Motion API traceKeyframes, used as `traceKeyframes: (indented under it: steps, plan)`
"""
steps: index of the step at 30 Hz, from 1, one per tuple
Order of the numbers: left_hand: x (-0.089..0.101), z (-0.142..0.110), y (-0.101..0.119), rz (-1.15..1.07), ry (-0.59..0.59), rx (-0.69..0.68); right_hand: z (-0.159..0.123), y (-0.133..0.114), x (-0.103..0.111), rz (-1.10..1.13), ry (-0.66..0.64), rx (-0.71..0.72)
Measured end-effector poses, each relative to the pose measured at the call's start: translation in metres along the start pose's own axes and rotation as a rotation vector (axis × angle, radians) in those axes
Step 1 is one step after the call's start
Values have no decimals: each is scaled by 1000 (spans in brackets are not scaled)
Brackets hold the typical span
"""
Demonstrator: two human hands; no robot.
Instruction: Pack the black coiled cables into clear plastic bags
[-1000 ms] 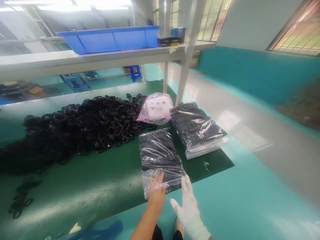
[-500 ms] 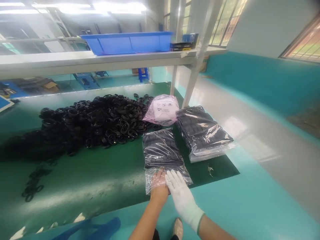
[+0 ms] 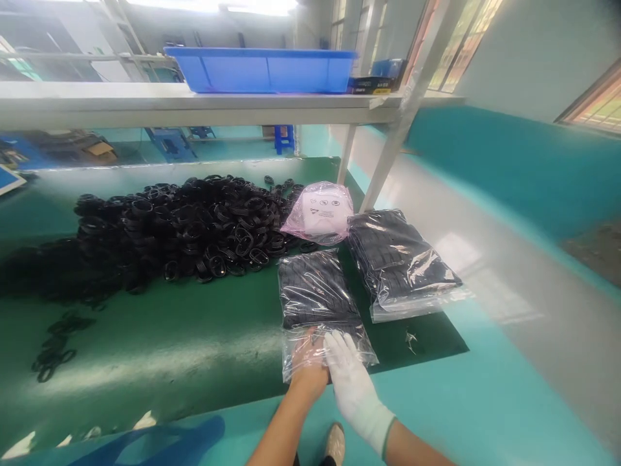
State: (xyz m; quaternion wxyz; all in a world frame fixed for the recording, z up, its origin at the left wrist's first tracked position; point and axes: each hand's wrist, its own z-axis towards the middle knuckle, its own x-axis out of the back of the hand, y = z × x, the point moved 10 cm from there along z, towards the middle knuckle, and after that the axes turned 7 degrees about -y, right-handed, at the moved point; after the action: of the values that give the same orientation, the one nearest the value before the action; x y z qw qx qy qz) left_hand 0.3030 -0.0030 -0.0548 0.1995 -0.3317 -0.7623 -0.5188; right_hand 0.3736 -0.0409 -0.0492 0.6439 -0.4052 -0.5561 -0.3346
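Observation:
A clear plastic bag (image 3: 315, 291) packed with dark, ribbed pieces lies flat near the table's front edge. My bare left hand (image 3: 309, 359) reaches into the loose mouth of this bag, its fingers stretched out under the clear film. Over the film, beside the left hand, my right hand (image 3: 344, 362) in a white glove lies flat with its fingers extended. To the right are stacked plastic bags (image 3: 405, 262) of similar black pieces. Behind the near bag sits a pink-tinted plastic bag (image 3: 323, 210) around a white printed packet.
A large heap of black oval bands (image 3: 194, 226) covers the table's back left. A few loose bands (image 3: 55, 349) lie nearer on the green table mat (image 3: 194, 343). Above runs a white shelf (image 3: 121, 110) carrying a blue bin (image 3: 266, 71); its post (image 3: 388, 158) stands behind the stacked bags.
The camera view has shifted slightly. Both hands stay on the mouth of the near bag in almost the same pose, and the bags have not visibly moved on the table.

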Motion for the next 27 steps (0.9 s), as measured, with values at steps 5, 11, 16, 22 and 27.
traceKeyframes:
  steps: [5, 11, 16, 22, 27]
  plan:
    - [-6, 1, 4, 201, -29, -93, 0, 8, 5, -25, -20, -11]
    - [-11, 2, -2, 240, 6, -73, 7, 11, 13, -29, -64, 83]
    - [-10, 3, -2, 258, 46, -115, -5, 16, 31, 70, -51, 52]
    - [-11, 5, -12, 268, 52, -51, -38, 51, 20, 178, -76, -284]
    - [-7, 5, -12, 274, 76, -47, -33, 49, 11, 179, -129, -289]
